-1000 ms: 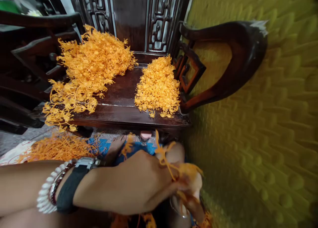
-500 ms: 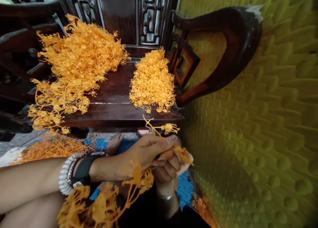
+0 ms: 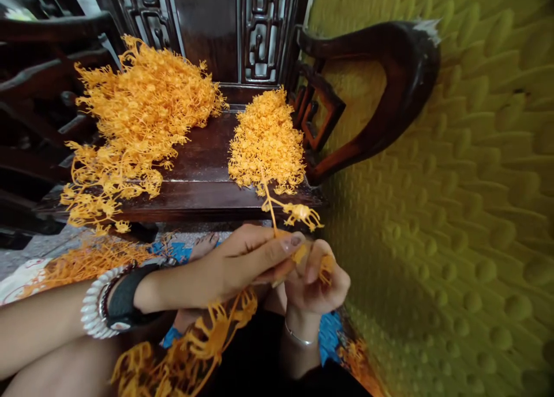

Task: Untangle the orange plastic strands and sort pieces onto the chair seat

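My left hand [image 3: 246, 261] is closed round an orange plastic flower sprig [image 3: 268, 203]. A thin stem with a small spidery flower head [image 3: 303, 214] sticks out beyond the fingers, and more branching heads [image 3: 214, 333] hang below the palm. Just to its right, my right hand [image 3: 320, 281] has curled fingers around a small orange flower piece [image 3: 326, 269]. Another bit of orange [image 3: 298, 253] shows between the two hands. Some fingertips are hidden behind the left thumb.
On the dark wooden bench [image 3: 199, 195] lie a large tangled heap of orange sprigs [image 3: 147, 103] and a smaller pile of loose flower heads [image 3: 268, 143]. Orange stems [image 3: 95, 258] cover the floor at left. A curved armrest [image 3: 402, 85] and a yellow embossed wall [image 3: 459, 224] stand right.
My right hand has moved slightly right, away from my left, with a small orange piece in its fingers. The sprig's stem now points more upright. The view has shifted a little.
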`<state>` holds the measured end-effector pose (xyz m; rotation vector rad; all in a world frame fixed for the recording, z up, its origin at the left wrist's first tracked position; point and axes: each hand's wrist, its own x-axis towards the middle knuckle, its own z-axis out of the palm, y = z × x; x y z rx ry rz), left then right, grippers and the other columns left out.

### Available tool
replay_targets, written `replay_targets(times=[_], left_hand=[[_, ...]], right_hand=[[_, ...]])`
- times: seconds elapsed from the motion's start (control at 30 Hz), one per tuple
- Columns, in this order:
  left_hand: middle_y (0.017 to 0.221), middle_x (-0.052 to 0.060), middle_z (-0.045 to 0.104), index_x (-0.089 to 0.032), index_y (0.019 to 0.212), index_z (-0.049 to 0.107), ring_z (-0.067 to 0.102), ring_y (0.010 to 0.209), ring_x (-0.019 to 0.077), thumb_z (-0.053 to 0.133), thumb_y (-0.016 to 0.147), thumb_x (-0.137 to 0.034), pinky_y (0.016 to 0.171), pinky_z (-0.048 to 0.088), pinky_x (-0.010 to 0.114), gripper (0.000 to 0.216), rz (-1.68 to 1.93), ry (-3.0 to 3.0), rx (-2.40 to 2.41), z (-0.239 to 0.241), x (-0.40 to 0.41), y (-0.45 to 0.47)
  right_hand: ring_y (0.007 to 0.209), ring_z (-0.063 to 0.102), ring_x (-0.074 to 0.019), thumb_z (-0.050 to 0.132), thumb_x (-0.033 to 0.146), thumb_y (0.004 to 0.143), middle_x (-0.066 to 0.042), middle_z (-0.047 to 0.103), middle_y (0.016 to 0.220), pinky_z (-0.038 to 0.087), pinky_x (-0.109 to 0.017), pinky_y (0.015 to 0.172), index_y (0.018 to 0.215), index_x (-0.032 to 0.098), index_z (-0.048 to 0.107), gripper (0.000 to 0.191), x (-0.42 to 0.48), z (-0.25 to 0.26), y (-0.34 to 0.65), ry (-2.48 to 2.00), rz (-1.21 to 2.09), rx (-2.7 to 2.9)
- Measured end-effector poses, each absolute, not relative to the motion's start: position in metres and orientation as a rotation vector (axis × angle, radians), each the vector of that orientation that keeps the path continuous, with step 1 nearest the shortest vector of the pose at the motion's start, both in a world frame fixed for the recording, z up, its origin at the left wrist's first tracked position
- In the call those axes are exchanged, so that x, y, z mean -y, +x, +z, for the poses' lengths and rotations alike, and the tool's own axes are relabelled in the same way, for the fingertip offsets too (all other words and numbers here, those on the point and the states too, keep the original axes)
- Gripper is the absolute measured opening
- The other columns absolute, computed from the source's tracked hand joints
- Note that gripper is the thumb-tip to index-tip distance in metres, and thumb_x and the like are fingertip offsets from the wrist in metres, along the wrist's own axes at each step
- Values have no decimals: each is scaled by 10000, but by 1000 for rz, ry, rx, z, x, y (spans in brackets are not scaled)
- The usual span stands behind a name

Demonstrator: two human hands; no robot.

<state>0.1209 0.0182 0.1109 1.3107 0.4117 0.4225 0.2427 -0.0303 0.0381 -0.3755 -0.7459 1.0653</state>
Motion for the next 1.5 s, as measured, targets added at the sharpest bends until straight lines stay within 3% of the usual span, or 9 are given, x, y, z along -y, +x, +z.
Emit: replay_targets(times=[0.07, 0.17, 0.43, 0.63, 0.73, 0.87, 1.13, 1.37, 1.5], left_hand=[[567, -55, 316, -175, 588, 403, 245, 522, 82, 437, 960, -426, 479, 201, 242, 450, 422, 1313, -449, 115, -17, 121], [585, -59, 320, -174, 607, 396, 241, 528, 77, 437, 962, -405, 475, 210, 229, 425, 438, 1320, -433, 116, -17, 126], [579, -56, 372, -163, 652, 462, 280, 518, 70, 405, 977, -407, 476, 215, 221, 410, 370, 1531, -333, 101, -22, 131], [581, -54, 331, -166, 576, 400, 303, 553, 72, 531, 900, -286, 508, 235, 237, 369, 293, 1757, -320, 93, -25, 131], [577, -58, 307, -168, 570, 380, 288, 550, 73, 518, 903, -270, 507, 227, 248, 374, 309, 1780, -324, 92, -28, 131], [621, -57, 391, -179, 685, 459, 353, 591, 84, 498, 927, -331, 538, 268, 248, 289, 354, 1820, -410, 96, -30, 127], [626, -50, 426, -173, 657, 464, 376, 598, 89, 482, 929, -405, 546, 306, 237, 358, 439, 1710, -500, 80, -33, 133], [627, -32, 490, -157, 687, 564, 419, 587, 90, 464, 927, -350, 569, 333, 233, 324, 438, 1415, -477, 80, -36, 135], [574, -48, 457, -155, 629, 527, 390, 540, 80, 497, 879, -272, 538, 307, 223, 277, 406, 1282, -488, 74, -40, 136]], right_hand=[[408, 302, -72, 633, 390, 809, 57, 435, 481, 271, -202, 401, 706, 219, 693, 208, 32, 33, 244, -610, 1001, 699], [480, 391, -85, 680, 383, 798, 40, 542, 585, 316, -206, 447, 888, 229, 720, 182, 33, 24, 246, -908, 971, 670], [533, 378, -106, 593, 403, 818, 33, 457, 609, 339, -218, 484, 673, 212, 565, 242, 36, 37, 258, -808, 965, 646], [529, 338, -110, 542, 693, 783, 45, 387, 613, 322, -249, 511, 658, 214, 464, 502, 41, 51, 257, -862, 819, 799], [536, 340, -102, 595, 556, 845, 49, 397, 612, 283, -238, 504, 655, 207, 448, 423, 45, 47, 263, -1063, 620, 978], [526, 342, -102, 447, 428, 970, 47, 381, 582, 284, -245, 509, 622, 199, 440, 417, 49, 38, 270, -1274, 386, 1082], [466, 293, -90, 442, 435, 972, 54, 342, 513, 265, -251, 479, 557, 201, 379, 480, 48, 34, 263, -1358, 486, 1128], [533, 399, -140, 470, 670, 864, 15, 472, 579, 347, -280, 533, 680, 210, 595, 511, 49, 25, 266, -1182, 802, 1135], [575, 404, -120, 600, 456, 879, 32, 479, 617, 330, -257, 563, 725, 201, 603, 298, 48, 25, 263, -1219, 872, 1190]])
